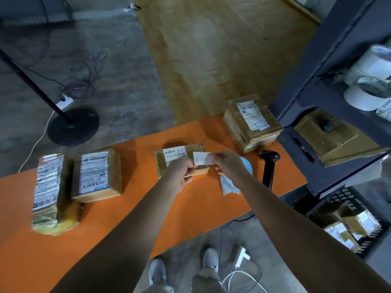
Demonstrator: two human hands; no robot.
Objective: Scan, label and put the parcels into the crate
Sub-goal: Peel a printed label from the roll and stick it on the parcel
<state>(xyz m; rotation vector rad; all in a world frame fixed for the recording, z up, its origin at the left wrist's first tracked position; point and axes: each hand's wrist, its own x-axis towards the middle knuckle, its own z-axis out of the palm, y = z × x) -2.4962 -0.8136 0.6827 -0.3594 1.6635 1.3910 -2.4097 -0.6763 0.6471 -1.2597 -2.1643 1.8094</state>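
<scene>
From the head camera, a small white label [202,158] hangs in the air with its long axis running left to right and its faintly printed face turned up toward the viewer. The left hand [183,171] pinches its left edge between thumb and fingertips, and the right hand [229,163] pinches its right edge, so the label spans the gap between the two grips. It hovers just above the near right corner of a brown parcel [179,156] lying flat on the orange table [131,208], beside that parcel's own shipping sticker. Under the right hand lie a blue label roll [246,166] and a loose strip of backing paper [229,188], with a black scanner [269,166] just to their right. Two more parcels [96,174] sit well apart to the left, and another parcel [251,125] lies at the far right corner. The black crate [342,197], with parcels inside, stands low on the right beneath a dark shelf rack [317,81].
</scene>
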